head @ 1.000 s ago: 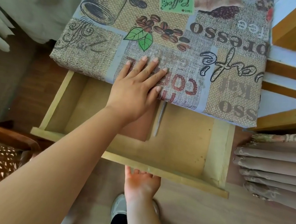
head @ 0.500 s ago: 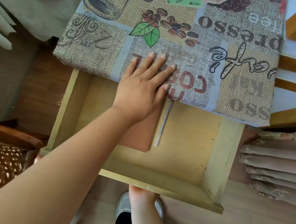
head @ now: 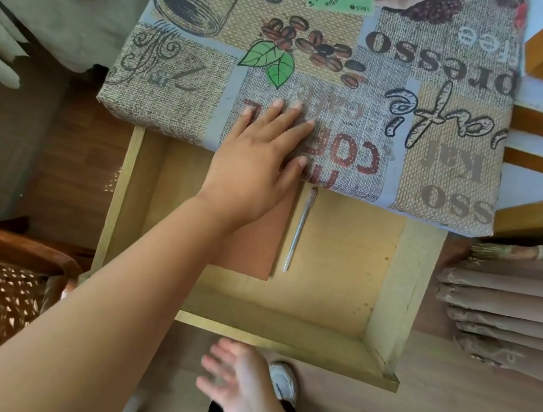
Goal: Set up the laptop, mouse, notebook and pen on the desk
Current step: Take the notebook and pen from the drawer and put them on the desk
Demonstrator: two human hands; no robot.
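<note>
While our left hand (head: 261, 166) rests flat and empty on the desk (head: 315, 73), the drawer (head: 280, 341) is open: notebook (head: 254, 248) and pen (head: 299, 230) lie inside, untaken. Right hand (head: 233, 384) hangs loose, holding nothing. Laptop and mouse not in view; nothing is set up yet.

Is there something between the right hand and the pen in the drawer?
Only the drawer's front wall. The right hand, open and blurred, is below it, outside the open drawer. The pen lies uncovered on the drawer floor beside the brown notebook. The left hand rests flat on the desk edge, partly above the notebook, not the pen.
</note>
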